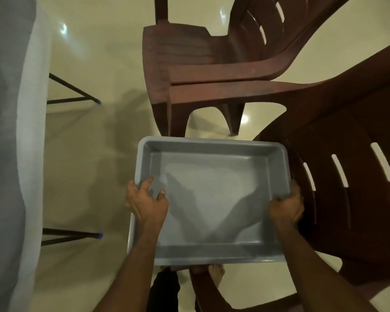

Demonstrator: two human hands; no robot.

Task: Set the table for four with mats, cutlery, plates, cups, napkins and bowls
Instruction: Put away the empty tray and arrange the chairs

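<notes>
I hold a grey plastic tray [212,154] level in front of me, above the floor. Nothing lies inside it. My left hand [145,201] grips its left rim, thumb inside the wall. My right hand [287,204] grips the right rim, fingers wrapped under the edge. The table [7,131], covered with a pale cloth, runs down the left edge of the view; its top is out of sight. No mats, cutlery, plates, cups, napkins or bowls are visible.
Two dark brown plastic chairs stand close: one [189,70] straight ahead beyond the tray, one [347,176] at the right, touching the tray's right side. Black table legs [74,100] with blue feet stick out at the left. My bare foot [216,273] shows on the glossy cream floor.
</notes>
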